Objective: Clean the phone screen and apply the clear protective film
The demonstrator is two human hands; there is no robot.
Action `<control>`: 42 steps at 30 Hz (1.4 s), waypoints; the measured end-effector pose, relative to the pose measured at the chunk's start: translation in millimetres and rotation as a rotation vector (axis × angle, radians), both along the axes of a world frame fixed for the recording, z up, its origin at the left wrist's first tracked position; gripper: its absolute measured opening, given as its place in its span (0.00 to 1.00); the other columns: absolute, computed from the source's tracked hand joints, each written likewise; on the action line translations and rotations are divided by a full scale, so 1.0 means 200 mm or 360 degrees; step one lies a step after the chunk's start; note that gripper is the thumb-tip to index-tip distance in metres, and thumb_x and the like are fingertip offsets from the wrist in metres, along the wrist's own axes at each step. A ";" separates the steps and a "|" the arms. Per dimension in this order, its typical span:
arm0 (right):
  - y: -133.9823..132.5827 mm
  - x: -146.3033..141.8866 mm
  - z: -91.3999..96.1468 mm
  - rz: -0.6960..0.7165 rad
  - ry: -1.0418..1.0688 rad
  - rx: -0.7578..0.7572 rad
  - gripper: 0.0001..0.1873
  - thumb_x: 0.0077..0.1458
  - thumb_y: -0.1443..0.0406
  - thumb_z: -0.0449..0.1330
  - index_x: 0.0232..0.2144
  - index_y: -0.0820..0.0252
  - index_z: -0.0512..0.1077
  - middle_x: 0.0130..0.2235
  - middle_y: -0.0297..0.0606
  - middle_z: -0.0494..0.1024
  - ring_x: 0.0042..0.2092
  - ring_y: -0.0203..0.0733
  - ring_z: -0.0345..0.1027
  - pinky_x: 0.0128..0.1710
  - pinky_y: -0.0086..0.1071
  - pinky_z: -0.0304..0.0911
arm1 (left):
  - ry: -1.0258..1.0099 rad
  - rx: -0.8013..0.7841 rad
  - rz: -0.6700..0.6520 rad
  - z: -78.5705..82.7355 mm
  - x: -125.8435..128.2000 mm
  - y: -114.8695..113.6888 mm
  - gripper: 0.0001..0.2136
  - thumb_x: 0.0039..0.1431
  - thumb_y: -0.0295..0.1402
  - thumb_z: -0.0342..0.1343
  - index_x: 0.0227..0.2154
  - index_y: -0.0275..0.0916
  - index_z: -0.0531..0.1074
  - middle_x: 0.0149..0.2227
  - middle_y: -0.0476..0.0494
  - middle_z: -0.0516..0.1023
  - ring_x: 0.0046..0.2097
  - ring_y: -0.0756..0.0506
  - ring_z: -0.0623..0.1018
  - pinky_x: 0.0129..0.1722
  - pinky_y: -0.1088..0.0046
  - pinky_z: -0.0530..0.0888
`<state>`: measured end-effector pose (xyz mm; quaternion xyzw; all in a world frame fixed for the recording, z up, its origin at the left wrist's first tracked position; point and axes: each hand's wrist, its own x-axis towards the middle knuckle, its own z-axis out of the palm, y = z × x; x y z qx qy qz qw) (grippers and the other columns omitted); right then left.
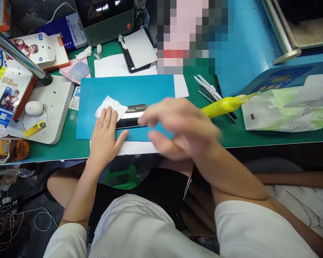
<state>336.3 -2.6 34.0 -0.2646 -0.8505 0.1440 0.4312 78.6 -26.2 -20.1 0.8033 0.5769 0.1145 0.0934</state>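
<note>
My left hand (104, 132) lies flat, fingers stretched out, on a white tissue (118, 107). The tissue covers the left part of a dark, glossy, phone-like device (136, 110) with a bright reflection across it, which lies on a blue mat (102, 87). My right hand (177, 125) is over the right end of the device and the mat, smeared by motion. Its thumb and index finger point left, but I cannot tell whether they grip anything. Just beyond that hand a yellow tool (223, 106) with a thin pointed tip shows, its near end hidden behind the hand.
Pens or thin tools (208, 87) lie behind the yellow tool. A plastic bag (274, 111) is at right. At left are a lamp base (60, 118), a yellow lighter (34, 129) and boxes (12, 95). A black case (130, 61) is at the back. Another person's arm (293, 179) is at right.
</note>
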 end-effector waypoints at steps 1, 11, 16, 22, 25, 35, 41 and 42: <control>0.09 0.00 -0.04 -0.0017 0.0027 0.0100 0.21 0.76 0.61 0.53 0.65 0.38 0.72 0.48 0.34 0.85 0.44 0.47 0.83 0.45 0.48 0.83 | 0.0012 0.0002 -0.0017 0.00 -0.01 0.00 0.36 0.84 0.54 0.43 0.81 0.33 0.58 0.84 0.29 0.55 0.86 0.31 0.54 0.83 0.46 0.57; 0.33 0.08 -0.44 -0.0468 -0.0152 -0.0412 0.18 0.75 0.60 0.53 0.50 0.54 0.83 0.49 0.47 0.86 0.53 0.57 0.78 0.60 0.56 0.72 | 0.0177 -0.0044 -0.0415 0.06 0.26 0.10 0.34 0.83 0.51 0.49 0.79 0.32 0.64 0.82 0.26 0.61 0.84 0.28 0.60 0.82 0.42 0.61; 0.38 0.06 -0.46 -0.0434 -0.0122 -0.0428 0.17 0.74 0.59 0.54 0.48 0.55 0.83 0.47 0.49 0.86 0.52 0.58 0.78 0.59 0.56 0.71 | 0.0202 -0.0036 -0.0482 0.06 0.35 0.07 0.34 0.84 0.48 0.47 0.79 0.27 0.62 0.81 0.24 0.61 0.83 0.29 0.62 0.81 0.43 0.63; 0.39 0.06 -0.46 -0.0411 -0.0139 -0.0467 0.16 0.73 0.58 0.56 0.47 0.52 0.84 0.49 0.47 0.87 0.52 0.59 0.78 0.61 0.59 0.69 | 0.0243 -0.0004 -0.0330 0.09 0.08 0.06 0.31 0.84 0.45 0.46 0.78 0.28 0.64 0.81 0.26 0.61 0.83 0.30 0.63 0.82 0.44 0.62; 0.39 0.06 -0.45 -0.0416 -0.0131 -0.0518 0.17 0.72 0.58 0.56 0.47 0.52 0.85 0.48 0.47 0.86 0.52 0.60 0.77 0.60 0.60 0.70 | 0.0313 0.0000 -0.0240 0.12 -0.07 0.07 0.31 0.84 0.44 0.45 0.77 0.26 0.65 0.80 0.24 0.63 0.82 0.29 0.65 0.82 0.42 0.62; 0.41 0.06 -0.44 -0.0367 -0.0182 -0.0479 0.17 0.73 0.62 0.54 0.47 0.52 0.84 0.50 0.47 0.86 0.52 0.58 0.76 0.57 0.58 0.72 | 0.0449 0.0089 -0.0308 0.16 -0.10 -0.07 0.33 0.83 0.47 0.47 0.75 0.23 0.67 0.78 0.17 0.66 0.79 0.23 0.69 0.76 0.39 0.70; 0.41 0.06 -0.43 -0.0376 -0.0177 -0.0495 0.19 0.72 0.63 0.53 0.48 0.54 0.85 0.51 0.49 0.86 0.53 0.60 0.75 0.59 0.60 0.70 | 0.0443 0.0042 -0.0460 0.16 0.11 0.01 0.31 0.83 0.46 0.49 0.75 0.27 0.67 0.78 0.16 0.65 0.79 0.20 0.68 0.75 0.39 0.70; 0.41 0.06 -0.43 -0.0377 -0.0177 -0.0498 0.19 0.72 0.62 0.53 0.48 0.54 0.85 0.51 0.49 0.86 0.53 0.60 0.75 0.60 0.60 0.70 | 0.0451 0.0034 -0.0460 0.15 0.16 0.03 0.30 0.83 0.44 0.48 0.75 0.25 0.66 0.79 0.15 0.64 0.80 0.20 0.67 0.75 0.39 0.70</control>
